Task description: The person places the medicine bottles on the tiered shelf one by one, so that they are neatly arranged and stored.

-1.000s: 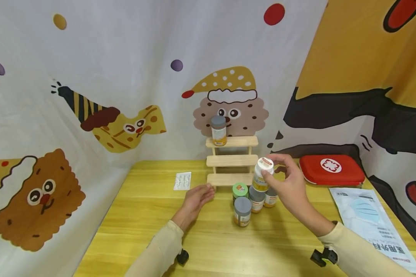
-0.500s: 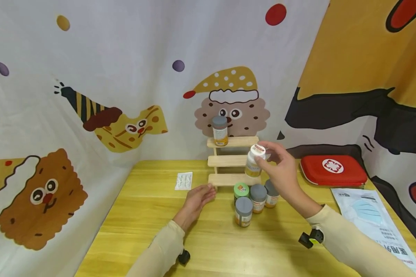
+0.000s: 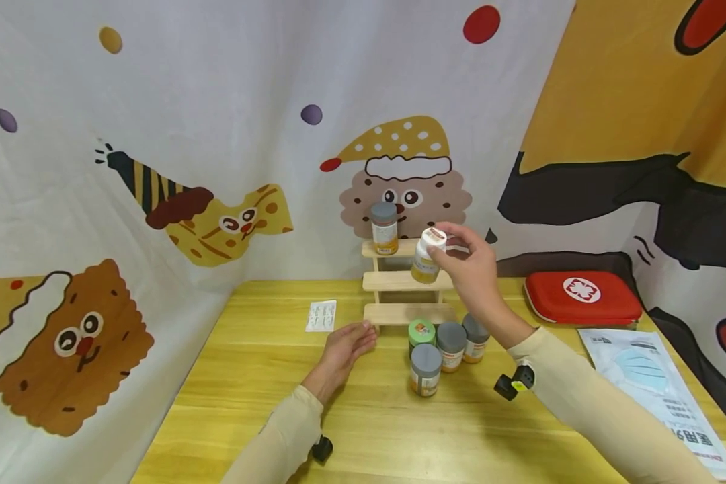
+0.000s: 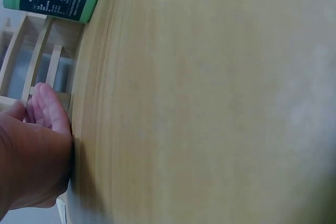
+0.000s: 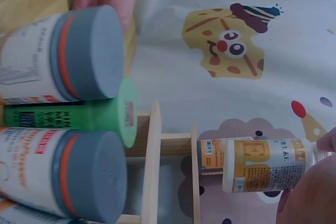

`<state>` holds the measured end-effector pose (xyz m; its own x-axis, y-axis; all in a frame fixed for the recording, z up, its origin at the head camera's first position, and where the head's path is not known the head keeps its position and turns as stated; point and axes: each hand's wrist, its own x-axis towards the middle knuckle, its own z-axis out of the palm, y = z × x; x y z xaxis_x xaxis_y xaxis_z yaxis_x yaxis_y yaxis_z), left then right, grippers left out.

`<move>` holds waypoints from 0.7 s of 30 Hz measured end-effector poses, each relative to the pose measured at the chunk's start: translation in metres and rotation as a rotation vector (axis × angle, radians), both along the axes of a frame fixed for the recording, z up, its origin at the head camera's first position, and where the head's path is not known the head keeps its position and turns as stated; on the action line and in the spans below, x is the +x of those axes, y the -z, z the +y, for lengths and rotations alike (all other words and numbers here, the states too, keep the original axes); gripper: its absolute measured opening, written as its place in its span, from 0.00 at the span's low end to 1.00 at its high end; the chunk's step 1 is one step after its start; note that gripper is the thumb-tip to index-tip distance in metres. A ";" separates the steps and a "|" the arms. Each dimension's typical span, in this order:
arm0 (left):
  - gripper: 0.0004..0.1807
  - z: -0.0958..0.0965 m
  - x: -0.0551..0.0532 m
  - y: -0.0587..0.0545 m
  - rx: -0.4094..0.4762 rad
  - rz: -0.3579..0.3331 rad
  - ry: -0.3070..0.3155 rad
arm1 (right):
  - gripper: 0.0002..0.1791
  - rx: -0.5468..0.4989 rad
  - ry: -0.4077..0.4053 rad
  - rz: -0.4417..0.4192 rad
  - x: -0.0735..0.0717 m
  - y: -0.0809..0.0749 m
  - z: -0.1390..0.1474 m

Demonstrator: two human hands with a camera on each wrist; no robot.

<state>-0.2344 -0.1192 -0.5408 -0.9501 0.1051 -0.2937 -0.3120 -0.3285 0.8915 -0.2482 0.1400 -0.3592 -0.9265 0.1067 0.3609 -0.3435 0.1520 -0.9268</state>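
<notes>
My right hand (image 3: 472,265) pinches a white-capped pill bottle (image 3: 426,261) by its upper part, between thumb and fingers. It is raised in front of the small wooden three-step shelf (image 3: 408,312), overlapping the middle and top steps in the head view. A yellow and white label (image 5: 268,165) shows on it in the right wrist view. On the top step's left end stands a grey-lidded bottle (image 3: 384,232). My left hand (image 3: 341,355) rests on the table, its extended fingertips at the left end of the bottom step.
A green-lidded bottle (image 3: 420,332) and several grey-lidded bottles (image 3: 426,370) stand before the shelf. On the right lie a red first-aid case (image 3: 617,299) and a face mask packet (image 3: 659,396). A small printed paper (image 3: 321,316) lies left of the shelf, with a patterned curtain (image 3: 266,148) behind.
My right hand has carried the white-capped bottle up and leftward, from over the grouped bottles to the upper steps of the shelf. My left hand has stayed at the shelf's end.
</notes>
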 end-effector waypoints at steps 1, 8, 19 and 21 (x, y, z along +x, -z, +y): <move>0.21 0.000 0.000 0.000 0.001 0.003 0.001 | 0.21 -0.002 0.002 0.003 -0.003 -0.001 -0.002; 0.19 0.000 -0.001 0.001 0.015 0.009 -0.002 | 0.22 -0.042 0.002 0.023 -0.022 -0.005 -0.013; 0.18 0.000 -0.001 0.004 0.020 0.016 -0.007 | 0.22 -0.067 0.026 0.081 -0.053 0.006 -0.016; 0.17 0.000 -0.001 0.003 0.021 0.013 -0.007 | 0.23 -0.064 0.036 0.073 -0.058 0.007 -0.017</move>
<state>-0.2358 -0.1190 -0.5443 -0.9545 0.1044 -0.2793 -0.2982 -0.3490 0.8884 -0.3060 0.1229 -0.3659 -0.8931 0.1643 0.4188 -0.4059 0.1070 -0.9076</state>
